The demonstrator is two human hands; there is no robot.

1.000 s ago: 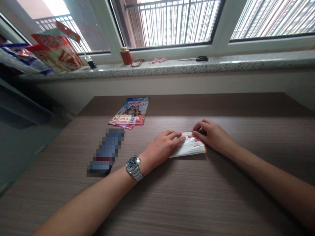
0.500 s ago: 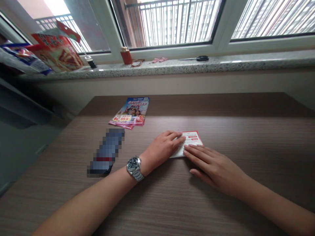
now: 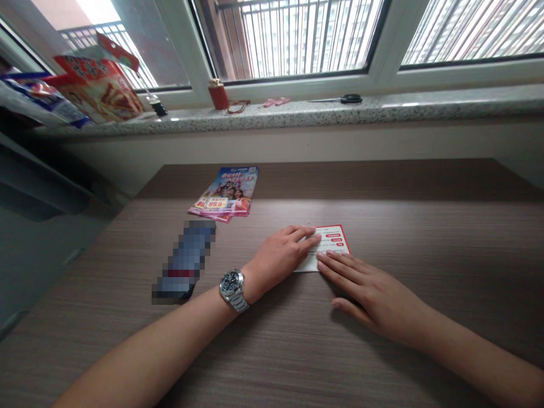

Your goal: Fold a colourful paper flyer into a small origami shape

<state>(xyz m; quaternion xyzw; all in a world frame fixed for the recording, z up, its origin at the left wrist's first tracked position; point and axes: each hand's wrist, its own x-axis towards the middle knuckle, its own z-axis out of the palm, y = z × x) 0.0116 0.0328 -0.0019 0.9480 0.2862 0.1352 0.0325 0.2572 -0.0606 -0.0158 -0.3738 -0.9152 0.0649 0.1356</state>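
Your right hand (image 3: pixel 368 286) lies open, fingers flat across the near right part of the white leaflet (image 3: pixel 332 239); your left hand (image 3: pixel 283 252), also open, covers its left side on the wood-grain bench (image 3: pixel 297 351). You seem to be pressing it flat; smoothing further calls for a steady left hand. Beyond lie colourful flyers (image 3: pixel 229 190), then a speckled windowsill (image 3: pixel 314 113) under bright windows (image 3: pixel 297 39).

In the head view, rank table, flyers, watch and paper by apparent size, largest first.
1. Table
2. Flyers
3. Watch
Paper unranked: left hand and right hand partly cover it.
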